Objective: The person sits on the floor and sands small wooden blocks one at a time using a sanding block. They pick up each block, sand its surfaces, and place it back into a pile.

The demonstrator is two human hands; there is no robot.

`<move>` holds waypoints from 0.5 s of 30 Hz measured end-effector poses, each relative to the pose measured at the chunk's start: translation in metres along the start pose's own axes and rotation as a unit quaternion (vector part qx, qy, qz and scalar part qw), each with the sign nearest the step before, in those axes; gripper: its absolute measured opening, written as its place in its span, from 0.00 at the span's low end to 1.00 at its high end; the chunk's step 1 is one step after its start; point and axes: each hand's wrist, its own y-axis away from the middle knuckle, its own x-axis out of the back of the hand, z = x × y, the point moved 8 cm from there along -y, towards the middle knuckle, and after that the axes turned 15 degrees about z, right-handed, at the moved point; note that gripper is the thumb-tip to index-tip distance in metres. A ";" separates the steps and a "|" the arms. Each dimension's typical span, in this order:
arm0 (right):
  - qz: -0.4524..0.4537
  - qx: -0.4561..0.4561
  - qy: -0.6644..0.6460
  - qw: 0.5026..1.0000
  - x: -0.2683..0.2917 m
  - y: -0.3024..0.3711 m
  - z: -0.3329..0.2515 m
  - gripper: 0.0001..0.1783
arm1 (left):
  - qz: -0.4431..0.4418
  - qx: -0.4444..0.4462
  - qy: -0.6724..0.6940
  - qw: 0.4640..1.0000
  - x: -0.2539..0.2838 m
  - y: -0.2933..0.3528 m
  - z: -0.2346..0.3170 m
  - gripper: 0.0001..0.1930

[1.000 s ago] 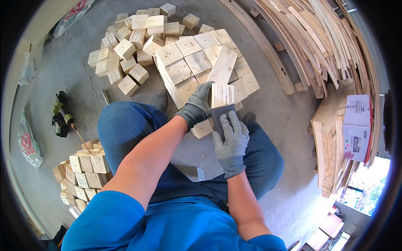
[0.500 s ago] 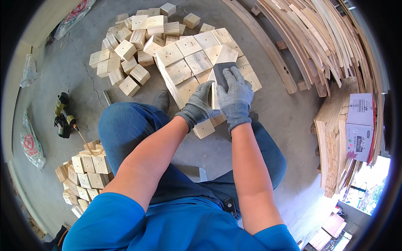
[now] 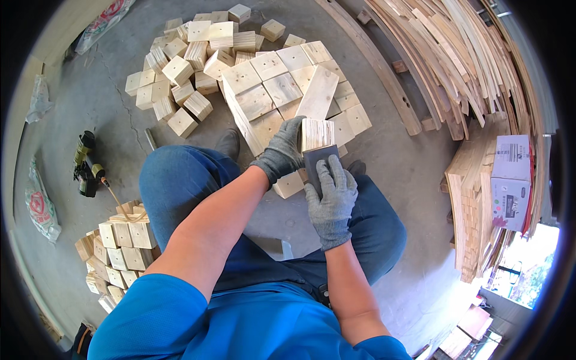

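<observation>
Both my hands wear grey knit gloves. My left hand grips the near left side of a pale wooden block, whose layered end faces me. My right hand holds a dark grey sanding block, its far edge against the lower edge of that end. Beneath and beyond the held block is a close-set group of wooden blocks, several with small holes in their tops. My right palm and the underside of the sanding block are hidden.
Loose wooden blocks are heaped at the far left. More blocks are stacked by my left knee, near a cordless power tool. Long wood strips lie at the right, with a cardboard box on stacked boards.
My right hand has drawn the sanding block back toward me, off the top of the wooden block and down to its near end. My left hand keeps its hold.
</observation>
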 end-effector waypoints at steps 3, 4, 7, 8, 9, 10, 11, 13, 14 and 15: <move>-0.003 0.017 0.008 1.000 -0.003 -0.018 -0.004 0.36 | -0.008 0.008 -0.013 1.000 -0.001 0.000 -0.002 0.54; 0.005 0.022 0.033 0.999 -0.010 -0.024 -0.002 0.36 | -0.012 0.012 -0.020 1.000 -0.001 0.000 -0.002 0.57; -0.005 0.010 0.031 0.999 -0.032 -0.064 -0.003 0.34 | 0.006 -0.005 0.007 1.000 0.003 0.000 -0.012 0.57; 0.000 0.007 0.026 1.000 -0.042 -0.076 0.002 0.33 | -0.011 -0.031 -0.014 0.999 0.002 0.000 -0.006 0.57; 0.008 0.005 0.023 1.000 -0.048 -0.090 0.006 0.32 | -0.013 -0.024 -0.012 1.000 0.002 -0.001 0.001 0.55; 0.005 0.000 0.045 0.999 -0.054 -0.102 0.009 0.31 | -0.014 -0.017 -0.011 1.000 0.003 -0.001 0.008 0.54; 0.001 -0.006 0.042 0.999 -0.060 -0.112 0.013 0.31 | -0.013 -0.012 -0.011 1.000 0.004 -0.002 0.012 0.52; -0.006 -0.018 0.035 0.999 -0.069 -0.125 0.019 0.31 | -0.025 -0.007 -0.014 1.000 0.004 -0.003 0.012 0.53; -0.020 -0.025 0.037 0.999 -0.070 -0.127 0.019 0.31 | -0.027 -0.001 -0.025 0.999 0.004 -0.002 0.012 0.53; -0.011 -0.022 0.037 0.999 -0.069 -0.125 0.019 0.31 | -0.030 0.004 -0.035 0.999 0.004 -0.002 0.013 0.53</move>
